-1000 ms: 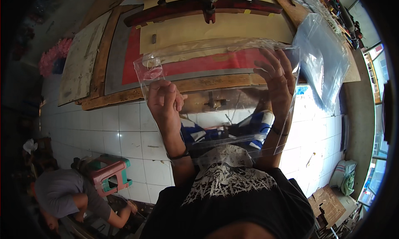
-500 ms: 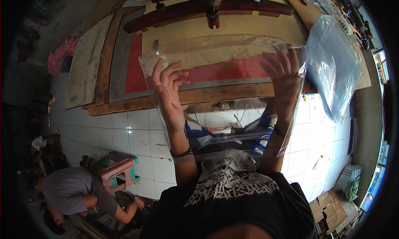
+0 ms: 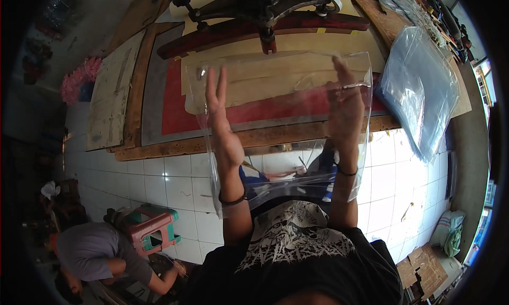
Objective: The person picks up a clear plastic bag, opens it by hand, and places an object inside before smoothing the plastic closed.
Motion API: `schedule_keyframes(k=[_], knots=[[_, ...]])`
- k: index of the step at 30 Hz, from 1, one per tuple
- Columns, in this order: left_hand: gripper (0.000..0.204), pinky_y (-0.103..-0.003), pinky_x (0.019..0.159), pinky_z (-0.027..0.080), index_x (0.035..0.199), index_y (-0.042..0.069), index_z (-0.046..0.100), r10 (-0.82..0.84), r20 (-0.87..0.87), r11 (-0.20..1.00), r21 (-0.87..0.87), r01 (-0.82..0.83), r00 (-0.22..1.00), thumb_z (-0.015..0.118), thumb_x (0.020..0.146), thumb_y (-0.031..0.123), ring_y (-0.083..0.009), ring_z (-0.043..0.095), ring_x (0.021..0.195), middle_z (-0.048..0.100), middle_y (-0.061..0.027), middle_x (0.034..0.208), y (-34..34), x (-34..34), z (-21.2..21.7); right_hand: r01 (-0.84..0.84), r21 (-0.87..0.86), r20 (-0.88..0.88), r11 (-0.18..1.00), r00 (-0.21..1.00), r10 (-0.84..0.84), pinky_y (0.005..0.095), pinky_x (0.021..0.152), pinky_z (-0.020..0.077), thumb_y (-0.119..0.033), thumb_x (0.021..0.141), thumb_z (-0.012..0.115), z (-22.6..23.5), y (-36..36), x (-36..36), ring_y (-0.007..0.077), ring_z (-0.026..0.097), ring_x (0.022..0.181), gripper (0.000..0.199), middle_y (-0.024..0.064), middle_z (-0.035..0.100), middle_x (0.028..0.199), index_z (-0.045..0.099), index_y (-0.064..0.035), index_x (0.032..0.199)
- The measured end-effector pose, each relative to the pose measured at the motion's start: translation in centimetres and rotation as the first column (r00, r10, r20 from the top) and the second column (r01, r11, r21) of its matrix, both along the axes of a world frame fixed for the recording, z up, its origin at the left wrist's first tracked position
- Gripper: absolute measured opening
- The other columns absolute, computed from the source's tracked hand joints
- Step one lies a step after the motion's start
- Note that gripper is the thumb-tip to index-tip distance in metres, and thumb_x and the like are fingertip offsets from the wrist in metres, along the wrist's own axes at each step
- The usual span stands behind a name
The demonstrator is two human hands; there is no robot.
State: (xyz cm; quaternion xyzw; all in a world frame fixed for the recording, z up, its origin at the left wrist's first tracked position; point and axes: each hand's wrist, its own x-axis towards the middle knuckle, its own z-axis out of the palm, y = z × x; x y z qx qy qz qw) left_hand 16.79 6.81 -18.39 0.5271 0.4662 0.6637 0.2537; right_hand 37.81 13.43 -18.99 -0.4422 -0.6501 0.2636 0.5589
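A large clear plastic sheet or bag (image 3: 286,82) spreads over both my forearms above the near edge of the worktable. My left hand (image 3: 227,140) shows through its left side, turned edge-on with fingers stretched forward. Near the right side is my right hand (image 3: 345,114), also seen through the plastic, fingers extended and somewhat blurred. Both hands are open and stand apart. Whether they are inside a bag or only beneath a sheet, I cannot tell. The plastic's near edge hangs around my wrists.
Ahead lies a wooden-framed worktable (image 3: 185,149) with red and tan sheets. A dark metal frame with a red bar (image 3: 228,38) spans it. Clear plastic sheets (image 3: 419,87) are piled at right. At lower left, a person (image 3: 90,249) bends beside a pink-and-green stool (image 3: 154,231).
Both hands have turned from spread, curled fingers to straighter, more edge-on poses. The plastic has shifted left at its right edge, and its near left corner hangs lower.
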Motion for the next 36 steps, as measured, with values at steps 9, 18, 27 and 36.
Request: schedule_keyframes(k=[9, 18, 27, 36], knots=[[0.07, -0.052, 0.117, 0.016, 0.152, 0.013, 0.023, 0.138, 0.209, 0.985, -0.13, -0.112, 0.968, 0.029, 0.098, 0.056, -0.0406, 0.03, 0.141, 0.033, -0.0194, 0.152, 1.0, -0.6, -0.9, -0.078, -0.072, -0.009, 0.994, 0.997, 0.077, 0.044, 0.111, 0.0323, -0.03, 0.101, 0.05, -0.3, 0.6, -1.6, 0.0302, 0.035, 0.14, 0.06, 0.0179, 0.038, 0.149, 0.028, -0.0047, 0.15], [0.072, -0.048, 0.119, 0.011, 0.154, 0.011, 0.015, 0.26, 0.117, 0.959, -0.149, -0.242, 0.959, 0.023, 0.1, 0.058, -0.0363, 0.02, 0.146, 0.025, -0.0169, 0.157, 1.9, -0.1, -0.5, -0.002, -0.175, -0.1, 0.985, 0.995, -0.015, 0.0432, 0.109, 0.0362, -0.034, 0.102, 0.046, -0.2, 0.9, -1.5, 0.0305, 0.039, 0.137, 0.061, 0.0204, 0.036, 0.15, 0.024, -0.006, 0.152], [0.071, -0.048, 0.119, 0.013, 0.154, 0.01, 0.017, 0.273, 0.038, 0.92, -0.304, -0.249, 0.961, 0.022, 0.101, 0.058, -0.0299, 0.013, 0.148, 0.021, -0.0154, 0.158, -0.1, -1.0, 0.8, -0.122, -0.116, -0.142, 0.986, 0.984, 0.105, 0.0422, 0.108, 0.037, -0.038, 0.103, 0.041, -0.5, 1.4, 1.2, 0.029, 0.047, 0.13, 0.06, 0.0191, 0.042, 0.145, 0.025, -0.0047, 0.151], [0.073, -0.049, 0.119, 0.01, 0.155, 0.012, 0.009, 0.087, -0.059, 0.958, -0.269, -0.1, 0.994, 0.027, 0.101, 0.058, -0.0291, 0.008, 0.149, 0.012, -0.0086, 0.162, -0.4, -1.8, 0.7, -0.097, -0.167, -0.058, 0.981, 0.994, 0.089, 0.0438, 0.113, 0.0306, -0.043, 0.103, 0.038, 0.4, 0.8, 2.1, 0.0305, 0.041, 0.135, 0.062, 0.0205, 0.04, 0.147, 0.025, -0.0055, 0.151]])
